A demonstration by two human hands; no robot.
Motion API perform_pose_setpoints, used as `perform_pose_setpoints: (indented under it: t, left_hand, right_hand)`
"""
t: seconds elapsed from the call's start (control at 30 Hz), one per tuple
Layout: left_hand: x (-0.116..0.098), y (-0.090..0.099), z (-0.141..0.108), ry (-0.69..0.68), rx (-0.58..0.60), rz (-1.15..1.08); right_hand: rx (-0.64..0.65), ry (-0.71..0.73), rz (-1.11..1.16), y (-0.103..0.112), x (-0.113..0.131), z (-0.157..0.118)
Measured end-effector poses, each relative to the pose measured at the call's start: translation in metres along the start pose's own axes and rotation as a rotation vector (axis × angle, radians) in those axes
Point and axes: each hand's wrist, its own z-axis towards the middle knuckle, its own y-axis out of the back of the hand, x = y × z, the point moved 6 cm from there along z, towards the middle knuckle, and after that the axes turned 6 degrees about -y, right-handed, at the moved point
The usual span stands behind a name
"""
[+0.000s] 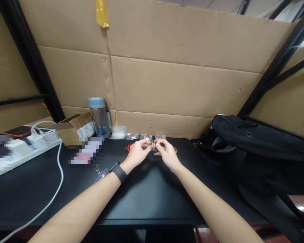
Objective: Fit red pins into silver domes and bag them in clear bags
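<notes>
Near the back of the black table, my left hand [139, 153] and my right hand [167, 154] meet, fingertips pinched on a small clear packet [154, 145] with something red in it. Behind my hands, small clear packets lie in a row: one at the left [133, 136], one in the middle [146, 137] and one at the right [160, 137]. Red pieces [128, 147] lie just left of my left hand. A round, ring-like item [176, 150] shows partly behind my right hand.
A bottle with a blue lid [99, 118], an open cardboard box [74, 130] and a white power strip [27, 148] with a cable stand at the left. Clear plastic bags [118, 132] lie beside the bottle. A black bag [263, 152] covers the right side. Cardboard walls the back.
</notes>
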Motion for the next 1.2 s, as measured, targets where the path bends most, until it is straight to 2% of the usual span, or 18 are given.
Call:
perform_pose_setpoints:
  t: [0.33, 0.57, 0.7, 0.83, 0.9, 1.0, 1.1, 1.2]
  left_hand:
    - [0.012, -0.003, 0.001, 0.024, 0.026, 0.043]
    - [0.022, -0.012, -0.003, 0.095, 0.089, 0.102]
    - [0.017, -0.008, -0.002, 0.100, 0.101, 0.228]
    - [0.010, 0.011, 0.002, 0.076, 0.056, 0.429]
    - [0.008, 0.018, 0.004, 0.065, 0.057, 0.508]
    - [0.006, 0.022, 0.005, 0.077, 0.107, 0.566]
    - [0.004, 0.022, 0.004, 0.087, 0.181, 0.615]
    - [0.001, 0.019, 0.001, 0.040, 0.298, 0.679]
  right_hand:
    - [0.120, -0.153, 0.082, 0.001, -0.008, 0.000]
    - [0.075, -0.312, 0.124, -0.002, -0.028, 0.000]
    - [0.119, -0.215, -0.067, 0.003, -0.024, 0.005]
    - [0.140, 0.041, -0.472, 0.021, 0.007, 0.000]
    - [0.349, 0.114, -0.616, 0.019, 0.019, -0.009]
    - [0.664, 0.113, -0.690, 0.008, 0.022, -0.023]
    - [0.783, 0.144, -0.708, -0.003, 0.019, -0.029]
    - [0.807, 0.170, -0.699, -0.011, 0.015, -0.028]
